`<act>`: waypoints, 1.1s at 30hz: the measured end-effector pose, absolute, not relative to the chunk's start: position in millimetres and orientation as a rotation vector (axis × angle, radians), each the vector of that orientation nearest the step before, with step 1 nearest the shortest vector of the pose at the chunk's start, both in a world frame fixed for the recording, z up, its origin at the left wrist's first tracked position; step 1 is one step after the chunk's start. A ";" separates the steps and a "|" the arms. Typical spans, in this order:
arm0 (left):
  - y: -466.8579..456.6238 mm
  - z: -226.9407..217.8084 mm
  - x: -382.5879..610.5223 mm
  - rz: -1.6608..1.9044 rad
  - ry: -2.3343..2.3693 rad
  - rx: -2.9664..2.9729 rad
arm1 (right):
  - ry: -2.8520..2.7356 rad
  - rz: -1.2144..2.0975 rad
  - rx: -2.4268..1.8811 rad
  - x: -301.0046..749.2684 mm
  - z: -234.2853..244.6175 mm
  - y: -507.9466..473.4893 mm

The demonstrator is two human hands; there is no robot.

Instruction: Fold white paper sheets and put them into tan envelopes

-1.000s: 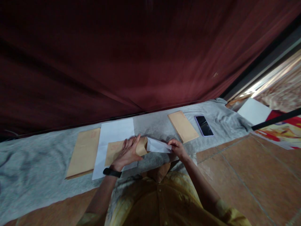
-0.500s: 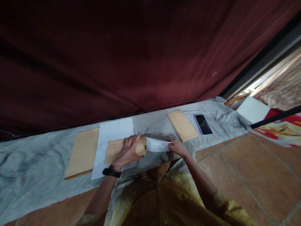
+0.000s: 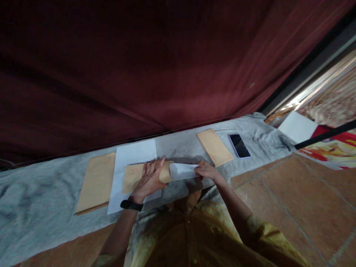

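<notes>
My left hand (image 3: 149, 180) lies flat with fingers spread on a brown envelope (image 3: 133, 177), holding its open right end. My right hand (image 3: 205, 171) pinches the right end of a folded white paper (image 3: 182, 171), whose left end sits in the envelope's mouth. The envelope rests on a white sheet (image 3: 132, 155) spread over a grey cloth (image 3: 41, 200). A black band is on my left wrist.
A stack of brown envelopes (image 3: 96, 182) lies left of the white sheet. Another brown envelope (image 3: 214, 147) and a dark phone (image 3: 239, 145) lie to the right. A dark red curtain (image 3: 139, 66) hangs behind. Tiled floor (image 3: 292, 193), white paper (image 3: 297, 127) and a black rod (image 3: 325, 134) are at right.
My right hand has pushed the folded white paper leftward, further into the envelope's mouth. My left hand has stayed on the envelope.
</notes>
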State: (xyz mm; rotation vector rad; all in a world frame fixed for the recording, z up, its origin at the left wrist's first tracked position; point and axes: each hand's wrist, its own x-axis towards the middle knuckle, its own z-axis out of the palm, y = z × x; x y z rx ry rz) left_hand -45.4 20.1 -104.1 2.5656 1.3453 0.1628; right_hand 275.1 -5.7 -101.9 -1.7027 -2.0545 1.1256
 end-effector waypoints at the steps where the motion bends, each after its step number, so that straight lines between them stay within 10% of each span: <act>1: 20.0 -103.7 -44.5 0.165 1.336 2.566 | -2.041 1.155 -1.707 272.7 -101.0 -5.8; 15: 17.8 -99.3 -35.9 0.149 1.275 2.551 | -1.265 1.156 -1.730 231.7 -133.4 -27.7; 33: 16.5 -101.9 -22.0 0.092 1.197 2.503 | -1.635 0.976 -2.113 169.9 -107.8 -27.6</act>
